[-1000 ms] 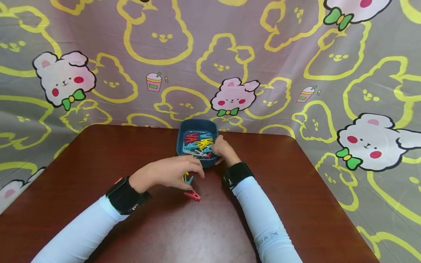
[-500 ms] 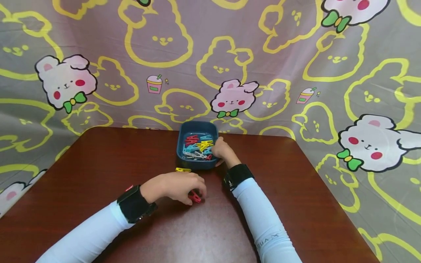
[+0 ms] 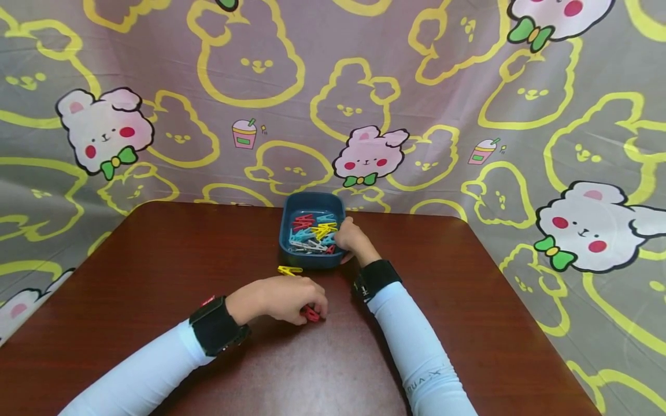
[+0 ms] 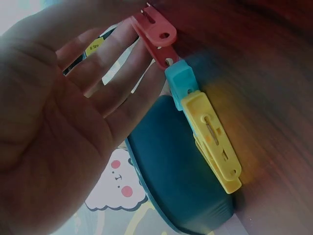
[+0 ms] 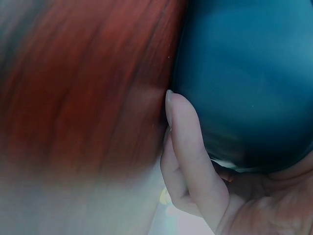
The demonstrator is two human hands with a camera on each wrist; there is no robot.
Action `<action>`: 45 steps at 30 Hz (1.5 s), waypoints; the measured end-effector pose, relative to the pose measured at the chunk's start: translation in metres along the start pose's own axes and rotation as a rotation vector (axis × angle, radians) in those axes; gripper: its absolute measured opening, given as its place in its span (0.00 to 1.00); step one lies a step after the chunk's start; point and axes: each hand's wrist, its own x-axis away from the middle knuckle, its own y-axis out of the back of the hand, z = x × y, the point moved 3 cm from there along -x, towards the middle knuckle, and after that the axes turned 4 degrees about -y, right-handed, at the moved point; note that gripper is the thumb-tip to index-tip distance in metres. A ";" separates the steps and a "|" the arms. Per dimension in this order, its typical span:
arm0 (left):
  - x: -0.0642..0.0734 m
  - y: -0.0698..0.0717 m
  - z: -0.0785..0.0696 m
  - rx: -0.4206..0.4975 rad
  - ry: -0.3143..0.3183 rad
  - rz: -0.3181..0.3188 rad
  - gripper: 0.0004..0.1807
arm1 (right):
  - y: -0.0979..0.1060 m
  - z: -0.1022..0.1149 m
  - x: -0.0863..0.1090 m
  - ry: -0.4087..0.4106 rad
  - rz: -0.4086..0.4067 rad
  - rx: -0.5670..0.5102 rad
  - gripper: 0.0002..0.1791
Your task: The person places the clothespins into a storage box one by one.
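On the table, my left hand (image 3: 288, 297) has its thumb and fingertips around a red clothespin (image 3: 310, 314). In the left wrist view, that red clothespin (image 4: 159, 34) lies in line with a light blue clothespin (image 4: 182, 81) and a yellow clothespin (image 4: 212, 137), end to end on the tabletop. The head view shows the yellow one behind the hand, while the light blue one is hidden. My right hand (image 3: 354, 237) holds the right side of a dark blue plastic box (image 3: 312, 202); in the right wrist view, its fingers (image 5: 188, 132) lie along the box's outer wall.
Inside the box lie several clothespins: red (image 3: 303, 221), light blue, yellow (image 3: 325, 229) and white. The box stands near the back edge of the brown table (image 3: 198, 248). A patterned cloth (image 3: 291, 115) hangs right behind it.
My left hand has moved forward to the right and down from above the clothespins, and its fingers have come around the red one. My right hand stays on the box.
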 end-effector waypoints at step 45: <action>0.006 0.115 0.059 0.036 0.183 -0.613 0.14 | 0.001 0.000 -0.002 0.016 0.004 0.013 0.42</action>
